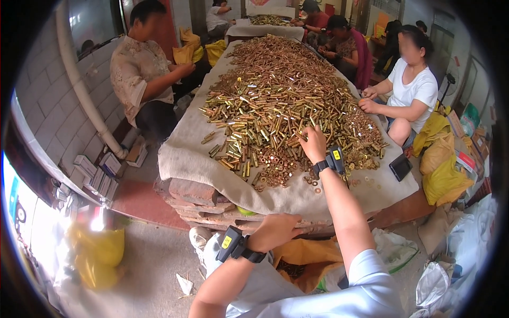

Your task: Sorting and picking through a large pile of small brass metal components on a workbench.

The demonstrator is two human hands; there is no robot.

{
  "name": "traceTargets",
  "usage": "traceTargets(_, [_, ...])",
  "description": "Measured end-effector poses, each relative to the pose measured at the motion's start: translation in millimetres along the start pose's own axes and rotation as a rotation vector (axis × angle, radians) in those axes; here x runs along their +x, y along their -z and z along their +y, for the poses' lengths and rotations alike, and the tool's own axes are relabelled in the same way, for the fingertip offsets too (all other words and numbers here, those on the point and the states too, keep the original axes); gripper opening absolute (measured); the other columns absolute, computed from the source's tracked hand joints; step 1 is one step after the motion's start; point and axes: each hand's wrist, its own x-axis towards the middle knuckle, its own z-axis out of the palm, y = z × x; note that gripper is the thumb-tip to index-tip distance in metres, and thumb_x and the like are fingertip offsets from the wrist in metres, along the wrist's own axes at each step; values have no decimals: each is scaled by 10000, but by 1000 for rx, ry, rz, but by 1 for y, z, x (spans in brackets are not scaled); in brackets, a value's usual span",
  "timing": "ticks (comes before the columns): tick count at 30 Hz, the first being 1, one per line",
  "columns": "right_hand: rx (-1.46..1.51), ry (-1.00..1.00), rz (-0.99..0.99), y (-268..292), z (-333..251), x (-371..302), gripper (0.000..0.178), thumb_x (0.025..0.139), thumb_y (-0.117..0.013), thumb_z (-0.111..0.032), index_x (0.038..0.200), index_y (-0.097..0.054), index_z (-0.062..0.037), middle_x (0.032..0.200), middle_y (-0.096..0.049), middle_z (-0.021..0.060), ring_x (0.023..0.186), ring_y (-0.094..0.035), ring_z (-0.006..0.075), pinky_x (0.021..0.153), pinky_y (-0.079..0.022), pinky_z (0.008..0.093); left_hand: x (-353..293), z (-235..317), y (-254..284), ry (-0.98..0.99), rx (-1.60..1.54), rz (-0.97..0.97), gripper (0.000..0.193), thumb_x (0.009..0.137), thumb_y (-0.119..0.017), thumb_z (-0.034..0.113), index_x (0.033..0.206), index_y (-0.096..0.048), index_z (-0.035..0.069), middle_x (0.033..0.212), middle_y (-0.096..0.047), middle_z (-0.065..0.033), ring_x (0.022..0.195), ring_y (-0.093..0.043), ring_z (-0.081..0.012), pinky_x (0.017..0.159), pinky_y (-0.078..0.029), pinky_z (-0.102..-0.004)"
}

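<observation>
A large heap of brass-coloured bolts with sleeves (265, 95) covers a cloth-topped table (183, 153). My right hand (314, 144) reaches over the near part of the heap, its fingers curled down among the bolts; whatever is between the fingertips is too small to make out. Just below it lie loose copper-coloured nuts (277, 168) and flat washers (368, 182). My left hand (275, 232) hovers by the table's near edge, above an orange sack (307, 254). Its fingers stretch to the right, apart, with nothing visible in them. Each wrist wears a dark strapped device.
A dark phone (400, 167) lies at the table's right corner. Bricks (193, 192) show under the near edge. One person (146, 79) sits at the left, another (413, 90) at the right, several farther back. Yellow sacks (445, 159) crowd the right side; small boxes (101, 177) stand left.
</observation>
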Motion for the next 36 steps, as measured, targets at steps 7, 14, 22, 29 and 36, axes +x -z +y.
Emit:
traceTargets(7, [385, -33, 42, 26, 3, -20, 156, 728, -709, -113, 824, -602, -54, 925, -545, 114, 888, -560, 282, 757, -464, 373, 4, -4, 4, 39, -86, 284, 215, 826, -584, 240, 954, -607, 69, 838, -648, -132, 754, -619, -333, 668, -486, -419])
traceTargets(14, [402, 324, -15, 102, -59, -112, 166, 718, -693, -31, 846, -597, -74, 896, -540, 53, 789, -577, 201, 664, -485, 300, 10, -1, 24, 116, -593, 613, 322, 801, -660, 123, 1084, -565, 3, 833, -658, -82, 622, -631, -168, 546, -492, -286])
traceTargets(22, [472, 406, 1, 135, -71, -135, 191, 725, -677, -15, 901, -609, -45, 902, -540, 83, 799, -565, 232, 696, -457, 311, 10, -4, 22, 66, -901, 558, 135, 841, -611, 27, 954, -606, -47, 811, -662, -94, 711, -641, -134, 600, -529, -236])
traceTargets(29, [1219, -169, -28, 132, -46, -150, 104, 890, -532, -37, 964, -591, 7, 868, -588, 27, 787, -557, 106, 761, -441, 243, 6, -12, 29, 73, -1156, 566, 112, 861, -597, 41, 927, -598, -50, 844, -666, -116, 739, -659, -156, 654, -549, -234])
traceTargets(36, [1264, -199, -77, 133, -47, -154, 125, 898, -530, -61, 984, -591, 7, 881, -593, 35, 764, -564, 107, 727, -450, 233, 7, -8, 29, 51, -1182, 495, 120, 860, -599, 40, 941, -602, -48, 855, -665, -124, 740, -659, -163, 657, -554, -242])
